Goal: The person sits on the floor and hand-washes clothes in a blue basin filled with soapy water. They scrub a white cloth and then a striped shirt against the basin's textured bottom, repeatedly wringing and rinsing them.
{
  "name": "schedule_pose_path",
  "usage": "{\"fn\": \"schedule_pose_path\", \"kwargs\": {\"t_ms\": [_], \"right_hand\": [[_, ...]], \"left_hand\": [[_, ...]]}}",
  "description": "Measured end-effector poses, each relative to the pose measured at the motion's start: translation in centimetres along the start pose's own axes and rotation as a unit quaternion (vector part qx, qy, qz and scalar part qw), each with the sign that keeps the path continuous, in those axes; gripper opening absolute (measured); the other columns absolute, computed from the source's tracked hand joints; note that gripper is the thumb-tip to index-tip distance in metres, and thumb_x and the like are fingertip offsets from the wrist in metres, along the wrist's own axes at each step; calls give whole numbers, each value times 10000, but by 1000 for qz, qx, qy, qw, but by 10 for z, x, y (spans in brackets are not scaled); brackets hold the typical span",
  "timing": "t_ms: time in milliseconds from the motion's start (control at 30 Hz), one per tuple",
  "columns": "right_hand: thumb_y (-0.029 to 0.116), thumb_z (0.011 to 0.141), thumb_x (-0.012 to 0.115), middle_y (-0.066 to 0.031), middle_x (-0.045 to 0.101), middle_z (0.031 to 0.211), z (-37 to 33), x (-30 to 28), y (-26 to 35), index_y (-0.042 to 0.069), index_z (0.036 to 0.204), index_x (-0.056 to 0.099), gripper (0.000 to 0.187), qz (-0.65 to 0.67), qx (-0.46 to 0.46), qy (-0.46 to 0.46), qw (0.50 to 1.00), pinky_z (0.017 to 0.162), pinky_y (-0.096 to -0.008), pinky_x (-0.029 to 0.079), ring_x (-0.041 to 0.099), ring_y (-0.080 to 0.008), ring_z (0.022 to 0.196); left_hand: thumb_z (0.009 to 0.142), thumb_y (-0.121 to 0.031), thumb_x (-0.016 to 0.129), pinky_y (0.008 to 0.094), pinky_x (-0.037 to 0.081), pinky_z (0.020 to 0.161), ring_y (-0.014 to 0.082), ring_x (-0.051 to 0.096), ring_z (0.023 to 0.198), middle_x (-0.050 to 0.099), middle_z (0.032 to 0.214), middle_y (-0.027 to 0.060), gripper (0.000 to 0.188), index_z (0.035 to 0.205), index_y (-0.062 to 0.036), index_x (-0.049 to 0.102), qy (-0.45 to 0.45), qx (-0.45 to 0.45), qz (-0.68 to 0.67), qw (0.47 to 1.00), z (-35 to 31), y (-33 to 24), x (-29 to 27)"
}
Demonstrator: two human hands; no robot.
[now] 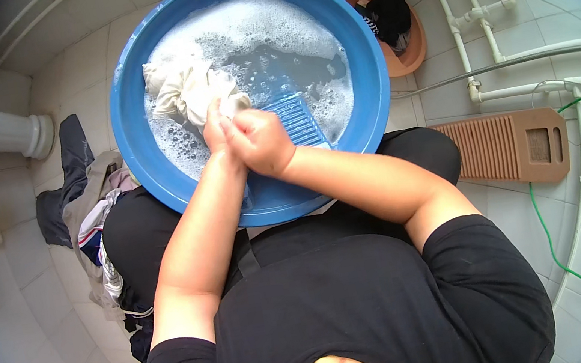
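A large blue basin [369, 85] of soapy water stands in front of my knees. Bunched white cloth [185, 84] rests over the foam at its left side, wet and twisted toward me. My left hand [214, 127] grips the near end of the cloth. Pressed against it, my right hand [263, 140] is a fist closed on the same end; the cloth inside it is mostly hidden. Just right of my hands, a blue ribbed washboard [298, 121] slants into the water, its lower part partly behind my right wrist.
An orange basin [416, 55] holding dark clothes [390, 17] sits at the back right. On the right lies a brown washboard [502, 148], near white wall pipes [458, 41] and a green cord [554, 254]. Clothes [85, 206] are piled left, by a white pedestal [5, 131].
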State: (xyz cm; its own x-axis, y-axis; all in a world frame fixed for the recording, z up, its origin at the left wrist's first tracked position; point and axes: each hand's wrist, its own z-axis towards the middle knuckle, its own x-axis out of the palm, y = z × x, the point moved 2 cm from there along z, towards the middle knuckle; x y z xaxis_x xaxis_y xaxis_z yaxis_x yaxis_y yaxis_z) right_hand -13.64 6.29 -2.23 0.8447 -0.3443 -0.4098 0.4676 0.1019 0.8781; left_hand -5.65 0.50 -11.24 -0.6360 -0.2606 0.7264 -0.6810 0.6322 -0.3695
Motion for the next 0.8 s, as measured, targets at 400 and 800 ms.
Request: {"fn": "schedule_pose_path", "kwargs": {"t_ms": [400, 800], "right_hand": [[218, 851, 485, -157, 631, 928, 74, -87, -202, -30, 893, 628, 290, 115, 438, -233, 861, 742, -333, 453, 598, -233, 849], [230, 918, 375, -205, 579, 1109, 78, -91, -102, -63, 1058, 564, 377, 432, 379, 169, 801, 974, -397, 386, 536, -315, 1078]], "left_hand": [[931, -220, 460, 399, 466, 870, 253, 551, 1033, 527, 1166, 134, 372, 1216, 16, 424, -37, 87, 50, 994, -22, -1, 48], [900, -122, 497, 372, 445, 906, 243, 537, 1057, 535, 1153, 137, 336, 1200, 20, 441, 8, 103, 22, 994, -4, -4, 35]]}}
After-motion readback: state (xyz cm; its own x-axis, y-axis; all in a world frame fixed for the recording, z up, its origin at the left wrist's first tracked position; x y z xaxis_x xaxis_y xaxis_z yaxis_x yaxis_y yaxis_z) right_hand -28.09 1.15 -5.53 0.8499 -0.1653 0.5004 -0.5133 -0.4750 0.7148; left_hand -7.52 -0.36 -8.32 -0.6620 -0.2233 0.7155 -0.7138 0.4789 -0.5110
